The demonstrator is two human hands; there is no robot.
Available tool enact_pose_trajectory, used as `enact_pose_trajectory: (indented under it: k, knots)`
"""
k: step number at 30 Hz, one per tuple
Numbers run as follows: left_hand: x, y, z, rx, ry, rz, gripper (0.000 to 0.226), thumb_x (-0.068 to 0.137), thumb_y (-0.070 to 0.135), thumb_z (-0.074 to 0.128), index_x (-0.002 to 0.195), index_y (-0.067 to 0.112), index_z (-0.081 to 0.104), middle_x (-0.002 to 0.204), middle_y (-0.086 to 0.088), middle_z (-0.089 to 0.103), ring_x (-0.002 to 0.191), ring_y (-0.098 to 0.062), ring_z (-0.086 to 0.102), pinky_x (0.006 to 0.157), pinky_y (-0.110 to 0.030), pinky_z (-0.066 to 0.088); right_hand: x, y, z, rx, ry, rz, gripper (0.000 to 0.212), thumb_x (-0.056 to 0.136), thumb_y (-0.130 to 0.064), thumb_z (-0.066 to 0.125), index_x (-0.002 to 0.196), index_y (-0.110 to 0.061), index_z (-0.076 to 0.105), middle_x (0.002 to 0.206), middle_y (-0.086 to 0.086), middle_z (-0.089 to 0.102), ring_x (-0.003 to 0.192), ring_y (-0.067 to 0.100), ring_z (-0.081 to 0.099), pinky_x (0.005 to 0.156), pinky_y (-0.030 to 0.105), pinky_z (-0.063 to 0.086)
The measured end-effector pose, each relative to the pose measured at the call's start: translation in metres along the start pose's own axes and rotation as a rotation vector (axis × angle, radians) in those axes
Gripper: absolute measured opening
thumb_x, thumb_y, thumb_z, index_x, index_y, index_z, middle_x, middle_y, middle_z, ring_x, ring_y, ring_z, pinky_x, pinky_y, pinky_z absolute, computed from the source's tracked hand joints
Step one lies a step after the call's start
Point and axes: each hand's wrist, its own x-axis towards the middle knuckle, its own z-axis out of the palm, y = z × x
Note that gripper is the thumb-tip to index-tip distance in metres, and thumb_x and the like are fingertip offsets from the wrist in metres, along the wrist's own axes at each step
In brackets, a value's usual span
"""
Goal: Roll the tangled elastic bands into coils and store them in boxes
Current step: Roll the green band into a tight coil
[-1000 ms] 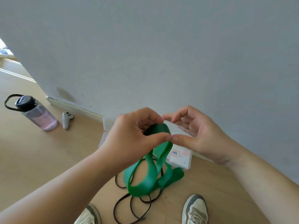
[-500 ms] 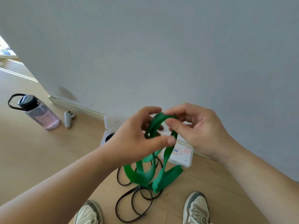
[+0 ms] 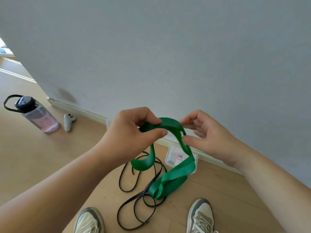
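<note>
A wide green elastic band (image 3: 173, 179) hangs in loose loops in front of me above the floor. My left hand (image 3: 133, 135) pinches its upper arc between thumb and fingers. My right hand (image 3: 207, 135) pinches the same arc a little to the right, thumb on the band's edge. A thin black elastic band (image 3: 139, 204) lies tangled on the wooden floor below. A clear plastic box (image 3: 173, 157) with a small red-edged label sits on the floor by the baseboard, partly hidden behind the green band.
A grey wall rises directly ahead. A pink-tinted water bottle (image 3: 37, 116) with a black lid and a white controller (image 3: 68, 121) stand at the left on the floor. My two shoes (image 3: 200, 216) are at the bottom edge, beside the black band.
My hands have moved apart, spreading the top of the green band into a wider arc. The hanging loops have shifted to the right and dropped lower.
</note>
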Motion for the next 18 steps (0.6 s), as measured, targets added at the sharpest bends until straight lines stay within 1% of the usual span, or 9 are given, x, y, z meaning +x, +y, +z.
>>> enact_pose_trajectory:
  k: [3, 5, 6, 8, 9, 12, 14, 16, 18]
  knots:
    - [-0.004, 0.001, 0.011, -0.013, -0.031, 0.058, 0.013, 0.08, 0.02, 0.088, 0.086, 0.025, 0.077, 0.084, 0.005, 0.079, 0.077, -0.017, 0.075, 0.078, -0.041, 0.063, -0.004, -0.015, 0.017, 0.0, -0.004, -0.116, 0.045, 0.078, -0.014, 0.088, 0.108, -0.031, 0.059, 0.117, -0.013, 0.073, 0.119, 0.004, 0.066, 0.111, 0.032, 0.045]
    - [-0.005, 0.001, 0.014, -0.032, -0.01, 0.099, 0.013, 0.081, 0.021, 0.087, 0.09, 0.025, 0.078, 0.084, 0.002, 0.079, 0.078, -0.024, 0.076, 0.078, -0.048, 0.062, -0.002, -0.02, 0.026, 0.015, 0.069, -0.16, 0.039, 0.078, -0.019, 0.088, 0.104, -0.03, 0.061, 0.104, -0.007, 0.075, 0.102, 0.013, 0.074, 0.099, 0.04, 0.057]
    - [-0.004, 0.001, 0.012, -0.043, -0.001, 0.105, 0.015, 0.082, 0.025, 0.087, 0.094, 0.027, 0.077, 0.084, 0.002, 0.079, 0.076, -0.022, 0.075, 0.076, -0.045, 0.063, -0.001, -0.022, 0.026, 0.043, 0.106, -0.174, 0.033, 0.08, -0.021, 0.086, 0.104, -0.029, 0.065, 0.099, -0.004, 0.076, 0.095, 0.015, 0.076, 0.094, 0.043, 0.06]
    - [-0.003, 0.0, 0.005, -0.014, -0.041, 0.078, 0.036, 0.078, 0.041, 0.086, 0.11, 0.035, 0.071, 0.094, 0.009, 0.078, 0.076, -0.006, 0.073, 0.071, -0.027, 0.062, 0.0, -0.023, 0.021, 0.097, 0.178, -0.187, 0.024, 0.083, -0.019, 0.082, 0.104, -0.025, 0.073, 0.097, -0.002, 0.079, 0.09, 0.016, 0.077, 0.09, 0.045, 0.062]
    - [-0.002, -0.003, 0.002, 0.031, -0.099, 0.066, 0.055, 0.074, 0.049, 0.087, 0.122, 0.039, 0.064, 0.106, 0.015, 0.075, 0.086, 0.001, 0.072, 0.076, -0.022, 0.061, 0.001, -0.023, 0.018, 0.118, 0.212, -0.182, 0.023, 0.084, -0.015, 0.081, 0.104, -0.026, 0.076, 0.096, -0.003, 0.079, 0.088, 0.017, 0.077, 0.089, 0.045, 0.062]
    - [-0.004, -0.011, 0.003, 0.186, -0.214, 0.086, 0.094, 0.067, 0.052, 0.091, 0.147, 0.047, 0.042, 0.133, 0.027, 0.056, 0.111, 0.007, 0.062, 0.09, -0.026, 0.059, 0.003, -0.019, 0.013, 0.134, 0.265, -0.147, 0.028, 0.089, -0.013, 0.077, 0.107, -0.035, 0.079, 0.091, -0.011, 0.079, 0.079, 0.017, 0.076, 0.085, 0.041, 0.063]
    - [-0.005, -0.015, 0.006, 0.297, -0.115, 0.173, 0.084, 0.075, 0.042, 0.088, 0.147, 0.044, 0.045, 0.131, 0.028, 0.052, 0.114, 0.007, 0.058, 0.092, -0.024, 0.057, 0.005, -0.015, 0.012, 0.113, 0.285, -0.136, 0.026, 0.093, -0.017, 0.074, 0.107, -0.038, 0.079, 0.086, -0.012, 0.076, 0.075, 0.022, 0.074, 0.08, 0.038, 0.063]
    - [-0.003, -0.015, 0.005, 0.369, 0.007, 0.268, 0.065, 0.082, 0.035, 0.079, 0.142, 0.038, 0.053, 0.126, 0.027, 0.055, 0.112, 0.004, 0.058, 0.091, -0.028, 0.057, 0.007, -0.01, 0.011, 0.098, 0.315, -0.137, 0.022, 0.097, -0.02, 0.069, 0.104, -0.04, 0.076, 0.086, -0.003, 0.072, 0.072, 0.026, 0.071, 0.076, 0.043, 0.063]
    - [-0.002, -0.014, 0.004, 0.414, 0.026, 0.305, 0.066, 0.083, 0.041, 0.077, 0.144, 0.037, 0.051, 0.131, 0.026, 0.054, 0.115, 0.003, 0.058, 0.09, -0.029, 0.058, 0.008, -0.007, 0.01, 0.081, 0.339, -0.14, 0.018, 0.099, -0.023, 0.066, 0.101, -0.04, 0.072, 0.087, 0.002, 0.07, 0.072, 0.026, 0.07, 0.075, 0.048, 0.063]
